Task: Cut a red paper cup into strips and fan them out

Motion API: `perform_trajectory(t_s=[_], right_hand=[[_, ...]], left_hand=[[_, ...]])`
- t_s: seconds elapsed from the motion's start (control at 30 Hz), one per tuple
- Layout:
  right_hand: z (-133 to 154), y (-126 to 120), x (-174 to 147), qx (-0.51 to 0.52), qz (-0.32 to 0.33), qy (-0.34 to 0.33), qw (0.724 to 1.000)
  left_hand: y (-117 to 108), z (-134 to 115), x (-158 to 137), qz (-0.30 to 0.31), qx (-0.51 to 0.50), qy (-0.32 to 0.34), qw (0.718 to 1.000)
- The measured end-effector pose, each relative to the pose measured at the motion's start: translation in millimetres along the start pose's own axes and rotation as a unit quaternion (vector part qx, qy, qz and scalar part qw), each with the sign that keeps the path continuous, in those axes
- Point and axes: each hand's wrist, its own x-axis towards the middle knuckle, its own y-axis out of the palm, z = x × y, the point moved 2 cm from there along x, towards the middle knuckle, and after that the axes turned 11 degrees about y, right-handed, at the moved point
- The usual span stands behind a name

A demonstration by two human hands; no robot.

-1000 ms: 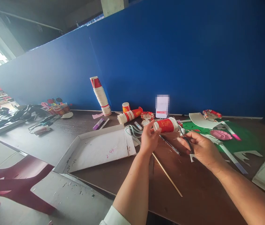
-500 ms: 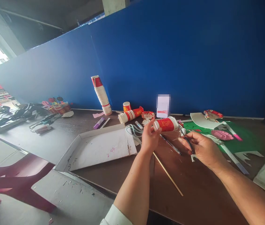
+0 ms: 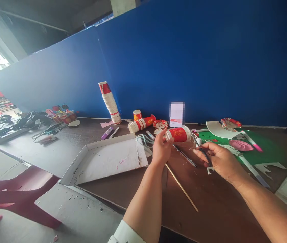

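My left hand (image 3: 162, 148) is closed around the rim end of a red and white paper cup (image 3: 180, 135), which lies on its side in the air above the table. In my right hand (image 3: 215, 156) is a pair of dark-handled scissors (image 3: 204, 154), fingers closed on the handles. The blades reach the cup's right end; whether they touch or cut it I cannot make out. Below the hands lie a dark pen (image 3: 186, 157) and a thin wooden stick (image 3: 182, 187).
A white cardboard box lid (image 3: 108, 158) lies left of my hands. Behind it stands a tall stack of paper cups (image 3: 110, 103), with more cups (image 3: 142, 124) lying down. Paper scraps and a pink fluted paper piece (image 3: 240, 145) are on the right. A pink chair (image 3: 19, 195) stands at lower left.
The cup in my left hand has shifted very slightly left and tilted a little. My right hand with the scissors has barely moved.
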Motion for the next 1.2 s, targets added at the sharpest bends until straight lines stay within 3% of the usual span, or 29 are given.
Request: perform_trajectory(t_s=[0.9,1.2], right_hand=[[-1,-1,-7,-0.025,0.016,0.039,0.999],[-16,-5,-11,-0.052,-0.007,-0.001,0.999]], left_hand=[[2,-1,0,0.003,0.016,-0.008,1.0],[6,-1,-3,0.011,-0.002,-0.038,0.999]])
